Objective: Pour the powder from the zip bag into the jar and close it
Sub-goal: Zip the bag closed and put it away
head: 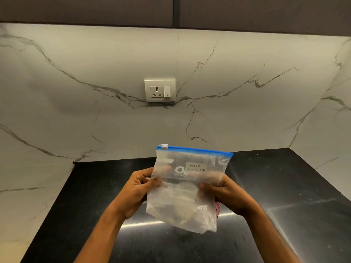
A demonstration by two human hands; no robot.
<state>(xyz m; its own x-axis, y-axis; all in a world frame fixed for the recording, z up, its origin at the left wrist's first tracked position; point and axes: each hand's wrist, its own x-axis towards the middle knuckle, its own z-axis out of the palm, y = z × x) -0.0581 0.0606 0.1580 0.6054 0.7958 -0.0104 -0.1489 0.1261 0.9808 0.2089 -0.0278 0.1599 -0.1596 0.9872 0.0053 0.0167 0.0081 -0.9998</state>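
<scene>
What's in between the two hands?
The zip bag of milk powder: the left hand grips its left edge and the right hand its right edge, above the black counter. The head view shows it.

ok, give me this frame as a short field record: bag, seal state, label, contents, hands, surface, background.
bag: clear zip bag, held upright above the counter
seal: blue zip strip looks closed, white slider at its left end
label: handwritten "MILK POWDER"
contents: pale powder settled in the lower part
left hand: grips the bag's left edge
right hand: grips the bag's right edge
surface: black countertop
background: marble wall, socket with switch
jar: not identifiable
</scene>
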